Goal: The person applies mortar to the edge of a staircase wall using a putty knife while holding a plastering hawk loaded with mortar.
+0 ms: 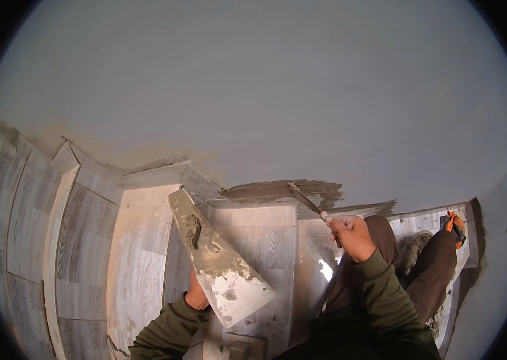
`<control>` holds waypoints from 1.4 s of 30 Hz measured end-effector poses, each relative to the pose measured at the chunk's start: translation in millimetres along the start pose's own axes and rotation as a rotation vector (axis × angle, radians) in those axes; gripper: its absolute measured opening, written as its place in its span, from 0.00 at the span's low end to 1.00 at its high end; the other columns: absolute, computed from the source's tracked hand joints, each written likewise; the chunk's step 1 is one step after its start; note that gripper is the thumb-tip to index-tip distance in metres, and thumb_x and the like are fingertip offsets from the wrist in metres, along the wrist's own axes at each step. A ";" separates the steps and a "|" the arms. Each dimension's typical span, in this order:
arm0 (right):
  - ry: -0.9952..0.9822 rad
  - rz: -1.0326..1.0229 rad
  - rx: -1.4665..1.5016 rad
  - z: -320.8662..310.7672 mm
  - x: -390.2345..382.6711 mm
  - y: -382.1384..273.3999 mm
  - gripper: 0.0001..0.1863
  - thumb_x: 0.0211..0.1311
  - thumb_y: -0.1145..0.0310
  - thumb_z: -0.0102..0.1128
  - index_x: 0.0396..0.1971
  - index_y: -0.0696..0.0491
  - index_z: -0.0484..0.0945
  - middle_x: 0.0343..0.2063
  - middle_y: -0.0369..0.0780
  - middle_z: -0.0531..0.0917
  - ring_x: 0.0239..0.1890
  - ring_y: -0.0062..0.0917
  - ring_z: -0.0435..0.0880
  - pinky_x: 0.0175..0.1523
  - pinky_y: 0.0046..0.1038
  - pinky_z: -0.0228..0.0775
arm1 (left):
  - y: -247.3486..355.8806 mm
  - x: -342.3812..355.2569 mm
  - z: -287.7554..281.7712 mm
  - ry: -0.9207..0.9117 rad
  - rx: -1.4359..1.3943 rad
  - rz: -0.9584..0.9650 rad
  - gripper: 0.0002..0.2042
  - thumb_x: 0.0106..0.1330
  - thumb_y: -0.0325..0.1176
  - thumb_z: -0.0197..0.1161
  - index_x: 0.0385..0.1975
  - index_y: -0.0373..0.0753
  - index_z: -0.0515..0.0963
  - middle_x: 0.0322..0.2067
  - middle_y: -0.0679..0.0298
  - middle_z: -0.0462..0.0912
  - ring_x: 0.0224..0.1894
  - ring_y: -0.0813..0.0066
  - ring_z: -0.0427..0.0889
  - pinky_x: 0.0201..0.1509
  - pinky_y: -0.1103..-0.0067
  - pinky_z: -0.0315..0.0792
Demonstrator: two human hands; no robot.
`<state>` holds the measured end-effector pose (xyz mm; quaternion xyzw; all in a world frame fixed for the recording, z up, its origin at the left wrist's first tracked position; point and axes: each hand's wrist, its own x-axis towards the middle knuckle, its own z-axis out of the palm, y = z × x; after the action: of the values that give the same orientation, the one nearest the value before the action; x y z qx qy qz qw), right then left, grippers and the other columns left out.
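Observation:
My right hand (354,236) is closed round the handle of a small narrow trowel (305,198). Its blade tip touches a strip of wet grey-brown mortar (259,191) at the foot of the wall, just above the tile edging. On the left, a broad flat plastering trowel (229,293) is tilted, with mortar (196,228) spread over its upper part and a paler, scraped lower corner. My left hand (196,294) holds it from beneath; the blade hides the fingers.
Wood-look tiled steps (82,246) descend on the left, with pale edges. A plain grey wall (265,90) fills the far side. My brown-trousered knee (433,276) is at the right, near an orange-and-black object (457,228). A small block (240,350) sits at the bottom.

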<state>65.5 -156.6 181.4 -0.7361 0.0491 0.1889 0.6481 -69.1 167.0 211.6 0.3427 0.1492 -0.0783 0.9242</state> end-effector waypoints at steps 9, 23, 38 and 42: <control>0.030 -0.050 -0.078 -34.6 -33.4 -1.8 0.15 0.61 0.61 0.55 0.21 0.57 0.76 0.13 0.33 0.74 0.11 0.12 0.65 0.17 0.16 0.53 | -2.1 2.7 -6.9 0.031 0.180 0.085 0.22 0.70 0.47 0.38 0.54 0.37 0.65 0.48 0.56 0.74 0.50 0.59 0.74 0.56 0.66 0.68; -0.147 -0.698 -0.233 42.4 -38.7 -51.3 0.14 0.49 0.72 0.65 0.35 0.60 0.75 0.23 0.38 0.78 0.26 0.17 0.73 0.34 0.21 0.67 | 0.9 8.4 17.3 0.030 0.457 0.306 0.11 0.65 0.23 0.50 0.46 0.34 0.70 0.40 0.64 0.78 0.40 0.77 0.79 0.43 0.80 0.76; -0.095 -1.220 -0.393 91.7 -25.0 -97.9 0.16 0.44 0.75 0.66 0.36 0.58 0.73 0.29 0.45 0.80 0.26 0.37 0.78 0.32 0.30 0.70 | 4.2 5.7 24.7 -0.002 0.580 0.312 0.11 0.67 0.25 0.50 0.48 0.35 0.69 0.41 0.66 0.76 0.40 0.81 0.76 0.43 0.81 0.74; -0.120 -1.236 -0.470 92.4 -25.3 -81.5 0.16 0.44 0.75 0.65 0.35 0.59 0.73 0.28 0.46 0.79 0.26 0.38 0.78 0.31 0.31 0.70 | 3.0 7.6 23.4 -0.016 0.641 0.343 0.11 0.68 0.27 0.48 0.49 0.35 0.69 0.41 0.66 0.76 0.40 0.82 0.76 0.43 0.80 0.74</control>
<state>48.2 -58.5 258.1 -0.7387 -0.4609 -0.1711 0.4610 -56.0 153.6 227.8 0.6344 0.0502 0.0321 0.7707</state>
